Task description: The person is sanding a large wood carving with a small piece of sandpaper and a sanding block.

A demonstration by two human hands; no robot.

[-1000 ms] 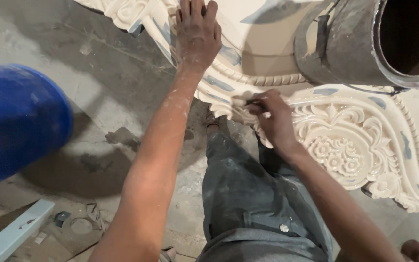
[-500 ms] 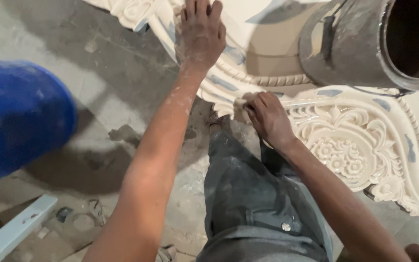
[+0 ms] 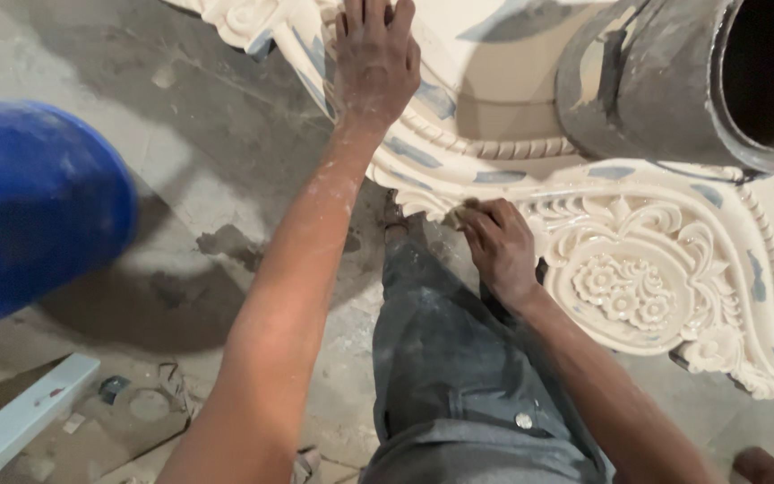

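While the left hand (image 3: 374, 58) lies flat at twelve o'clock, fingers spread and pressed palm-down on the cream carved panel (image 3: 647, 269), the right hand (image 3: 499, 246) works lower, near the centre of view at about three o'clock from the left forearm. Its fingers are curled in tight at the panel's scalloped lower edge, pinching something small and pale at the fingertips; what that is cannot be told. The left hand grips nothing; it only bears on the surface.

The panel runs from twelve o'clock down to four o'clock, its moulded border carrying a rope-like bead and patches of blue-grey. A raised flower rosette (image 3: 624, 291) sits just to the right of the right hand, apart from it. The panel's outer edge hangs over the concrete floor (image 3: 181, 206), and the person's knee in grey dusty trousers (image 3: 459, 376) comes up right against that edge, under the right wrist.

At one to two o'clock a dark grey drum (image 3: 656, 81) rests on the panel, its open mouth turned to the right edge of view, well apart from both hands. A blue barrel (image 3: 29, 206) fills nine o'clock. Between barrel and left arm the floor lies open. A pale blue bar (image 3: 20, 421) lies at seven o'clock beside small debris
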